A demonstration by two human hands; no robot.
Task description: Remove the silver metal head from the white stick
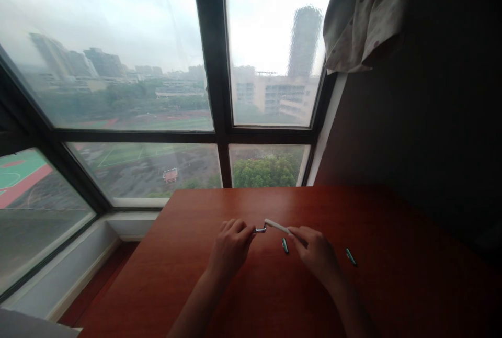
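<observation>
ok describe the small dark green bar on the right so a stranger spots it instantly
Start at the reddish-brown table in front of the dark-framed window, then find the right hand holding a thin white stick. The small, narrow dark green bar lies to the right of that hand, whereas the other dark green bar lies to its left.

A slim white rod (277, 226), gripped in the right hand (316, 251), slants up and leftward above a reddish-brown table (168, 275), its tip at or near the upturned end of a short, shiny silver metal piece (260, 231) held roughly level in the left hand (231, 246); any join is unclear.
</observation>
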